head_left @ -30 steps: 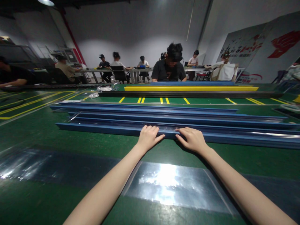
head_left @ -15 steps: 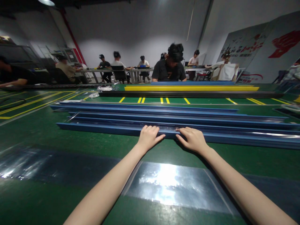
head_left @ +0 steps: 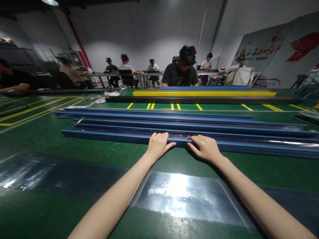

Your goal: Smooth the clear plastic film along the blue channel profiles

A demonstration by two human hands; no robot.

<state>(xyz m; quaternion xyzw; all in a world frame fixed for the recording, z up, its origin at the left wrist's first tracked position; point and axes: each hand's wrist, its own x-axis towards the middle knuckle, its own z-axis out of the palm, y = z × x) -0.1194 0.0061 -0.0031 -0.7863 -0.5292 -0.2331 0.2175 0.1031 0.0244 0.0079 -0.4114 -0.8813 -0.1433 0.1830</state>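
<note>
A long blue U-shaped channel [head_left: 107, 136] lies across the green table, the nearest of several blue lengths. My left hand [head_left: 159, 142] grips its near wall, with the fingers curled over the top edge and the thumb along the outside. A short way to the right, my right hand [head_left: 203, 146] holds the same wall in a similar way. The fingertips of both hands are partly hidden inside the channel. Clear film shows inside the channel between my hands. Closer to me, a glossy transparent sheet [head_left: 181, 197] lies flat below my forearms.
More blue channels [head_left: 159, 114] lie just behind. Beyond them are a black strip [head_left: 199, 100] and a yellow strip [head_left: 204, 94]. Crumpled clear plastic [head_left: 101, 100] rests at the far left. A person in a dark shirt [head_left: 169, 75] sits opposite; others sit farther back.
</note>
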